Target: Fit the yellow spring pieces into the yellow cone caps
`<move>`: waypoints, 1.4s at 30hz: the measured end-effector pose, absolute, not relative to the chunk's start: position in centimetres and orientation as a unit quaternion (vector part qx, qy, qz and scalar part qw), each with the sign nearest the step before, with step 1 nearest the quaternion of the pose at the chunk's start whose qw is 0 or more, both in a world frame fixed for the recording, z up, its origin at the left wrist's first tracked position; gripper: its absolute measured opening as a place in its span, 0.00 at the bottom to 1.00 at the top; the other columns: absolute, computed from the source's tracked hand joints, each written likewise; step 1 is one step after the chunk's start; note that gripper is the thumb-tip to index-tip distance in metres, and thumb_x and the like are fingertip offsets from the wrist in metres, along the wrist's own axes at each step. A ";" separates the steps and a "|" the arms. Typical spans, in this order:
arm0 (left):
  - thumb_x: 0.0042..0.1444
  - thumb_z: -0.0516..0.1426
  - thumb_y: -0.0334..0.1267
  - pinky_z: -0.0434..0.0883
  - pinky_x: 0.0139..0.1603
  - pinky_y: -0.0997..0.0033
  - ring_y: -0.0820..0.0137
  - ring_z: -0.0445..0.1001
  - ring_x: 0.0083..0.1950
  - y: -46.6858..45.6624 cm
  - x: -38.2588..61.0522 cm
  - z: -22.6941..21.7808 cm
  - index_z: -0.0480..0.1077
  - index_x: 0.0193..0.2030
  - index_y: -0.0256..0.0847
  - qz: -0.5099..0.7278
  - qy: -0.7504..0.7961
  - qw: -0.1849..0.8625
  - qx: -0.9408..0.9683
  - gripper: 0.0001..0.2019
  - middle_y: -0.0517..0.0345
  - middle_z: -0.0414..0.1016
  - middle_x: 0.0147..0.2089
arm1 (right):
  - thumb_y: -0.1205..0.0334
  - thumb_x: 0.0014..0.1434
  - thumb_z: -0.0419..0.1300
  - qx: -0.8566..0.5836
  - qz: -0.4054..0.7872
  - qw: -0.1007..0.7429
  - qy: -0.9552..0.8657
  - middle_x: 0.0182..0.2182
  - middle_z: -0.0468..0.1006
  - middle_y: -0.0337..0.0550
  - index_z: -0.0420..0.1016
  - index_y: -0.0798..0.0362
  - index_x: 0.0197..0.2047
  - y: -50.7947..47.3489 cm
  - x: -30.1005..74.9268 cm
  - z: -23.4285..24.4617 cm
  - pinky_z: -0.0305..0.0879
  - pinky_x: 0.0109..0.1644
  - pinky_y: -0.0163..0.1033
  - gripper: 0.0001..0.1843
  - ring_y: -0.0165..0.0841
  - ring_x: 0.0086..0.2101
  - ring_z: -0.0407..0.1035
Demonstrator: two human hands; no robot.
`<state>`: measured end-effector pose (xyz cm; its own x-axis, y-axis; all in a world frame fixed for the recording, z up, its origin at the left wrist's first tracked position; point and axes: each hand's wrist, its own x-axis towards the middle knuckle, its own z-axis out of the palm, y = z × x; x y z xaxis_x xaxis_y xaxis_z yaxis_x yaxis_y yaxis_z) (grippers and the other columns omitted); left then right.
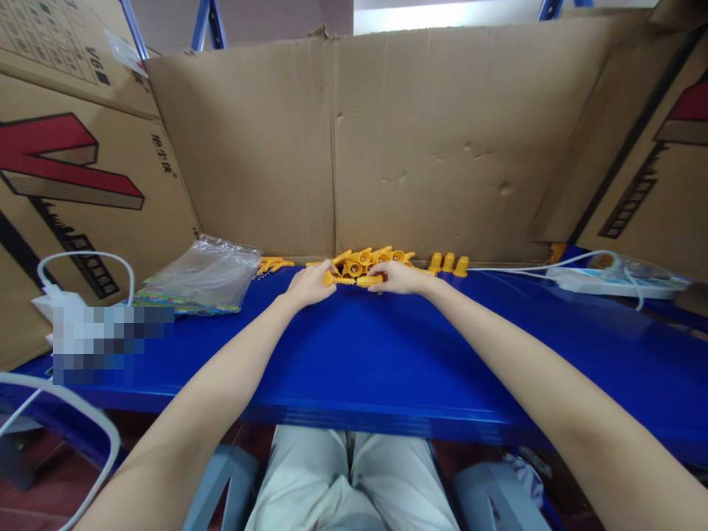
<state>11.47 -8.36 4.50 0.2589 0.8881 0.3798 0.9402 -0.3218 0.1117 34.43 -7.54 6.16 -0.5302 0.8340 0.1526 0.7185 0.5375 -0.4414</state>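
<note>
Both my arms reach across a blue table (387, 354) to its far edge. My left hand (310, 285) is closed on a small yellow plastic part with a threaded stem (338, 279). My right hand (396, 277) is closed on a yellow sleeve-like part (369, 281) that meets the stem's end. Just behind the hands lies a pile of several yellow plastic parts (368, 258). Three yellow parts (448, 263) stand upright to the right of the pile.
A cardboard wall (420, 140) closes off the back and sides. A stack of clear plastic bags (202, 276) lies at the left, with more yellow parts (273, 263) beside it. A white power strip with cables (602, 280) sits at the right, a white charger and cable (60, 299) at the left.
</note>
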 end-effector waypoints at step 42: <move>0.51 0.56 0.48 0.68 0.42 0.66 0.58 0.76 0.45 -8.2 11.5 4.4 0.70 0.45 0.45 -0.195 -0.581 0.082 -0.786 0.16 0.53 0.78 0.44 | 0.38 0.65 0.39 -0.481 0.518 0.262 -0.657 0.16 0.74 0.47 0.73 0.58 0.31 -6.2 34.0 3.5 0.49 0.12 0.33 0.35 0.25 0.10 0.54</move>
